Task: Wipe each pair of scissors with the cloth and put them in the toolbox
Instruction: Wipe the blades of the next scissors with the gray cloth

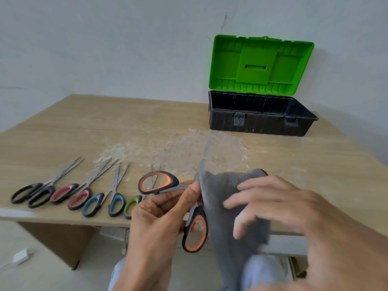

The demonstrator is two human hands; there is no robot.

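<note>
My left hand [159, 217] pinches the orange-and-black scissors [195, 232] near their pivot, holding them open above the table's front edge. One blade [204, 158] points up and away. A grey cloth [218, 198] is draped over the scissors on the right, and my right hand [279, 206] lies over it with fingers spread and blurred. Several other scissors lie in a row at the front left: black [34, 193], pink [71, 195], blue [105, 203] and green [132, 205] handles. The toolbox [260, 122] stands open at the back right, its black tray showing nothing inside, green lid [260, 64] upright.
The wooden table [105, 127] has a pale scuffed patch in its middle. A white adapter with cable [21, 257] lies on the floor at the lower left. The wall stands right behind the toolbox.
</note>
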